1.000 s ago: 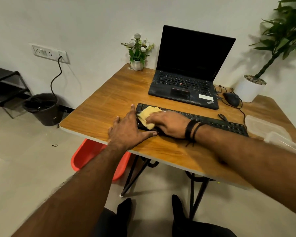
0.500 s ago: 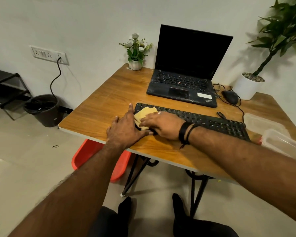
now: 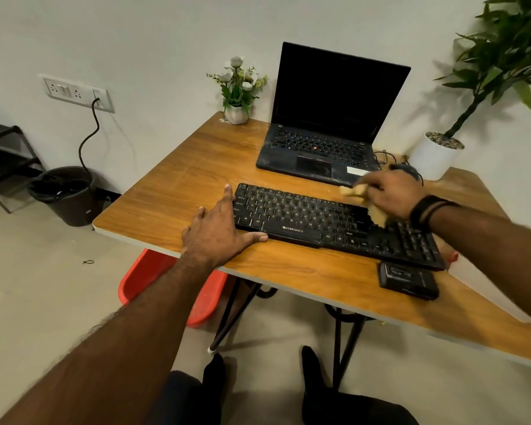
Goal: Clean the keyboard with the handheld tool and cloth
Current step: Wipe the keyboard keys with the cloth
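A black keyboard [image 3: 304, 217] lies across the wooden table [image 3: 181, 185]. My left hand [image 3: 218, 231] rests flat on the table with fingers spread, its thumb and forefinger braced around the keyboard's left end. My right hand [image 3: 390, 193] is over the right part of the keyboard, gripping a yellow cloth [image 3: 376, 213] that presses on the keys; the hand is motion-blurred. A small black handheld device [image 3: 408, 280] lies on the table just in front of the keyboard's right end.
An open black laptop [image 3: 328, 124] stands behind the keyboard, with a flower pot [image 3: 236, 113] to its left and a mouse [image 3: 406, 170] with cable and a white plant pot [image 3: 436, 154] to its right. A bin [image 3: 65, 194] and a red tub [image 3: 144, 271] sit on the floor.
My right hand has swept the cloth from the keyboard's left end to its right part. My left hand stays at the left end. The view shifted, showing the black device.
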